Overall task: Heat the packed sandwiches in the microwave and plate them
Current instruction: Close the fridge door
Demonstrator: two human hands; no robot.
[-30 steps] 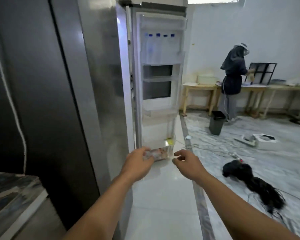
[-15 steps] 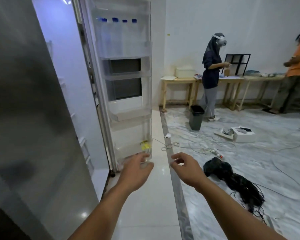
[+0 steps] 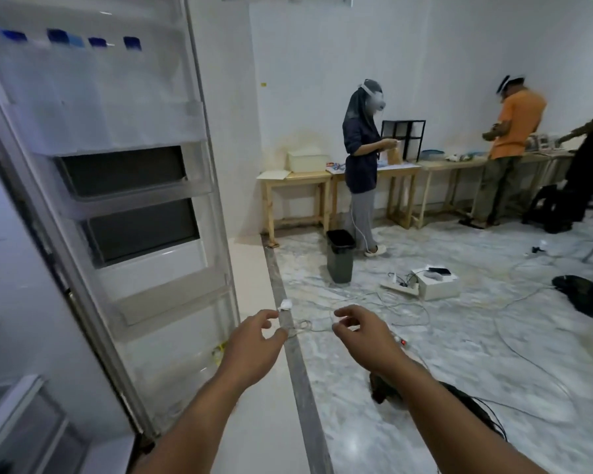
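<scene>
My left hand [image 3: 254,347] and right hand [image 3: 363,333] hover loosely curled, holding nothing, right of the open fridge door [image 3: 117,200].

Bare forearms, bare hands, head view.

Left hand [image 3: 254,347] and right hand [image 3: 367,336]: no gloves, no rings on any finger in view, no watch or band back of the fingers at either wrist. Both forearms uncovered from the wrists to the bottom edge; no sleeve or cuff shows anywhere along them. Nails short where visible at the fingertips, slightly blurred. No marks or cables on either arm. Nothing else of the wearer's body or clothing shows.
</scene>
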